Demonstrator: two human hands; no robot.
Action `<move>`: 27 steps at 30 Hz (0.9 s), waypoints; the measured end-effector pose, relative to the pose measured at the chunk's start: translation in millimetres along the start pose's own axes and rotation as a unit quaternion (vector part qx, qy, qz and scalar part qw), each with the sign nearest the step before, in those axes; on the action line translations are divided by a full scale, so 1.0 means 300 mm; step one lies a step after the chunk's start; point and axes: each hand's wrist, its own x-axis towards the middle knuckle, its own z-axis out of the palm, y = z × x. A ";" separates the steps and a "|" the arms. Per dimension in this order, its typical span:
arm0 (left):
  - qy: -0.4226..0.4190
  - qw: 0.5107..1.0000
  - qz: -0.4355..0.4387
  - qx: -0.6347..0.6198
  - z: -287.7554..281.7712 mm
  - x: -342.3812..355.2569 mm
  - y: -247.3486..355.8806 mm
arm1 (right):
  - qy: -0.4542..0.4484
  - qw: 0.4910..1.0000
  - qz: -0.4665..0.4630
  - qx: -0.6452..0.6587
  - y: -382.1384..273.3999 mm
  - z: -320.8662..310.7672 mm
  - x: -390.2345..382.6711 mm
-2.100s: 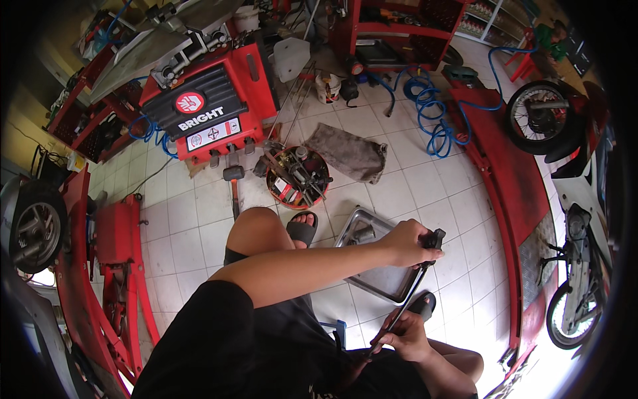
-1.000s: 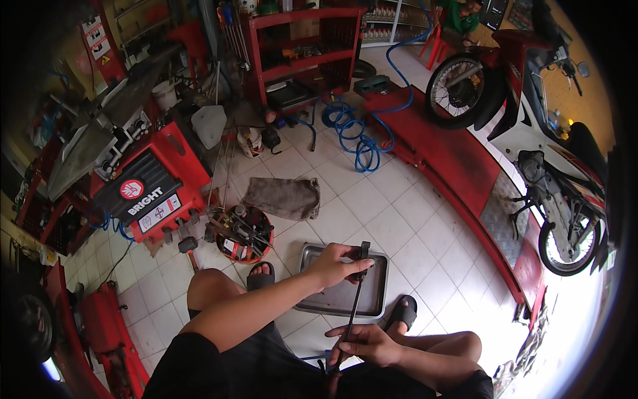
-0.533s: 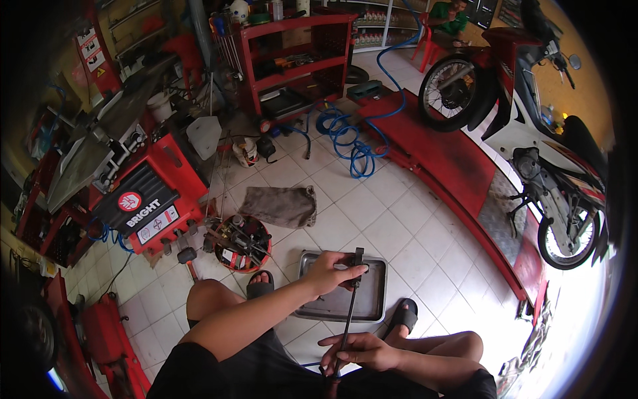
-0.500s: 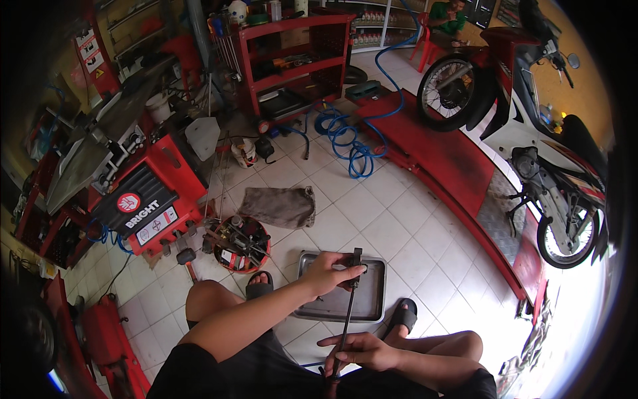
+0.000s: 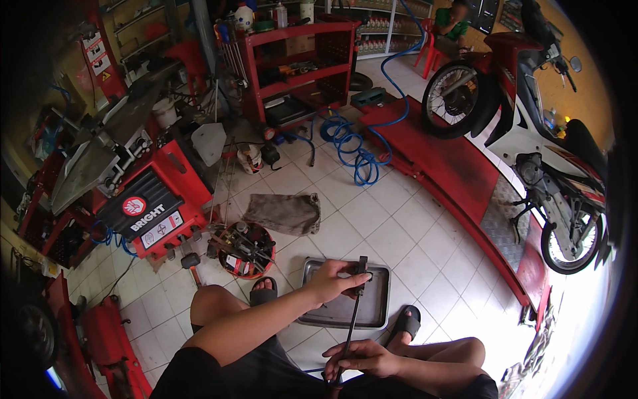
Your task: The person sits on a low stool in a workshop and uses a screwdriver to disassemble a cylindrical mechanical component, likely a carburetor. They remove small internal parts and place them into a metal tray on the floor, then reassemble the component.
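Note:
Over a grey metal tray point(image 5: 386, 302) on the floor, my left hand point(image 5: 329, 282) grips a small dark metal part point(image 5: 363, 265), holding it upright between thumb and fingers. A long-shafted screwdriver point(image 5: 351, 324) runs from that part down toward my lap, its upper end meeting the part's lower side. Fingers of my right hand point(image 5: 369, 359) close round the screwdriver near its handle, which is partly cut off by the lower edge. Whether the tip sits in a screw cannot be made out.
A round red tub of tools point(image 5: 247, 249) stands left of the tray, with a grey rag point(image 5: 282, 213) beyond it. Further left is a red tyre machine point(image 5: 169, 193). A blue hose point(image 5: 362, 166) coils near a red lift point(image 5: 452, 179) bearing a motorbike point(image 5: 531, 143). A person point(image 5: 453, 25) sits far back.
The whole view has shifted slightly. My right hand's fingers, stretched out before, are now curled closer round the screwdriver. My left hand still holds the metal part over the tray.

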 end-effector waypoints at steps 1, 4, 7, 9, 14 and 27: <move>0.000 1.000 -0.001 -0.005 0.001 -0.002 0.000 | 0.000 1.000 0.016 0.005 -0.002 -0.005 -0.005; 0.000 1.000 -0.006 -0.011 0.003 0.005 -0.005 | -0.002 0.998 0.043 -0.042 -0.001 -0.027 -0.017; 0.001 1.000 -0.013 -0.014 0.001 0.004 -0.001 | 0.018 0.998 0.050 -0.037 0.009 -0.023 -0.016; 0.002 1.000 -0.011 -0.012 0.003 0.003 0.003 | 0.040 0.997 0.057 -0.028 0.011 -0.021 -0.018; -0.001 1.000 -0.015 -0.008 -0.005 0.002 -0.003 | 0.079 0.992 0.073 -0.060 0.028 -0.025 -0.013; -0.009 0.999 -0.039 -0.014 -0.014 0.010 -0.008 | 0.065 0.995 0.045 -0.064 0.010 -0.018 -0.009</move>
